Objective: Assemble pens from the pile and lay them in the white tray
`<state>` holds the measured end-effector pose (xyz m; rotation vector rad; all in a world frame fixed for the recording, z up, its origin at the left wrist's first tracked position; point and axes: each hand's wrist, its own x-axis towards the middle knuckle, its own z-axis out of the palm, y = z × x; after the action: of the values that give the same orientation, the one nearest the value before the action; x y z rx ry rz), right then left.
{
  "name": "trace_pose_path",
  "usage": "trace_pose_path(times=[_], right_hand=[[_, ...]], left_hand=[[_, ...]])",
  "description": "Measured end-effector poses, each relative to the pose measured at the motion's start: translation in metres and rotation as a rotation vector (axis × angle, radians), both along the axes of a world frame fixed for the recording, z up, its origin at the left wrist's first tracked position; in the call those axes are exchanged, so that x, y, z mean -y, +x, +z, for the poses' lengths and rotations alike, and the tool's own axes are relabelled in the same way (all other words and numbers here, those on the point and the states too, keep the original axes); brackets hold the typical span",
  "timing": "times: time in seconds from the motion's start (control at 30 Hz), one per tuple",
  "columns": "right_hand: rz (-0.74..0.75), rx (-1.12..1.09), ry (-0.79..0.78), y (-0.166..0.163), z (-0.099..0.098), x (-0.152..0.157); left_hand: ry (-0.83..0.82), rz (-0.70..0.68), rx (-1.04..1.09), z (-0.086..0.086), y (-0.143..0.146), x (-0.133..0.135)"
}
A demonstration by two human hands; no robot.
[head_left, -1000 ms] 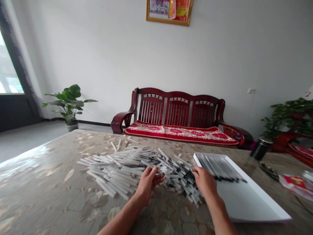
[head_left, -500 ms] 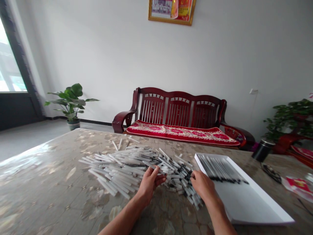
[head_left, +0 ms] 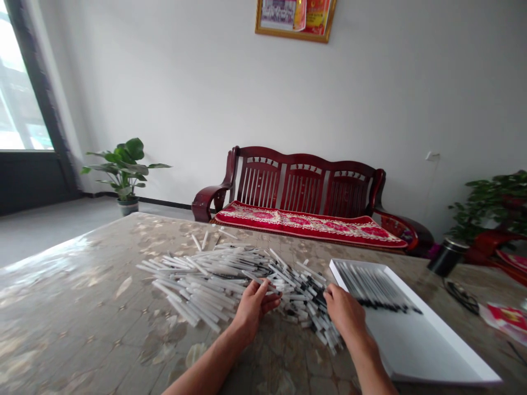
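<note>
My left hand (head_left: 252, 310) is closed round a whitish pen (head_left: 250, 276), its thumb on top and a dark tip near the fingers. Beneath and left of it spreads a heap of translucent white pen barrels (head_left: 197, 291). My right hand (head_left: 346, 314) is pinched at the right side of a pile of short clear and black pieces, like pen caps (head_left: 297, 299); whatever its fingertips grip is hidden. Just right of that hand lies a shallow white box (head_left: 415, 348). A row of pens with black ends (head_left: 366, 277) fills its far part.
A patterned cover lies over the table (head_left: 102, 307). To the right are a black cylindrical container (head_left: 447, 258), a dark cable or pair of glasses (head_left: 461, 296) and a red-and-white packet (head_left: 508, 318). Behind the table stands a red wooden bench (head_left: 304, 181).
The whole view has shifted slightly, so things sit a little further right. Both hands keep nearly the same pose, the left one still on the pen.
</note>
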<state>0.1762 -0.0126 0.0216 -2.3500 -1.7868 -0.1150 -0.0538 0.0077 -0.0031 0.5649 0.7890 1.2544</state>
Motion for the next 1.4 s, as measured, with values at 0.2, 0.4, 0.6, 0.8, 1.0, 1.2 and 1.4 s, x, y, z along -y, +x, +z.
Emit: trace_pose_path(times=[0.2, 0.4, 0.6, 0.8, 1.0, 1.2, 1.4], right_hand=[[-0.017, 0.004, 0.015, 0.001, 0.0, -0.001], [0.017, -0.06, 0.055, 0.004, -0.004, -0.003], [0.299, -0.275, 0.154, -0.02, -0.006, -0.004], [0.268, -0.213, 0.065, -0.026, 0.005, 0.004], [0.237, -0.063, -0.067, -0.023, 0.011, 0.011], [0.23, -0.116, -0.039, -0.02, 0.0, 0.005], [0.256, -0.641, 0.237, -0.012, -0.008, -0.007]], left_hand=[[0.029, -0.002, -0.031, -0.001, 0.0, 0.001], [0.068, 0.021, -0.073, -0.002, -0.001, 0.0], [0.078, -0.008, -0.084, 0.0, -0.001, 0.001], [0.082, 0.003, -0.08, 0.0, -0.001, 0.001], [0.15, -0.032, -0.134, 0.003, 0.001, 0.005], [0.394, -0.039, -0.449, -0.007, 0.001, 0.005], [0.597, -0.027, -0.897, -0.012, -0.003, 0.006]])
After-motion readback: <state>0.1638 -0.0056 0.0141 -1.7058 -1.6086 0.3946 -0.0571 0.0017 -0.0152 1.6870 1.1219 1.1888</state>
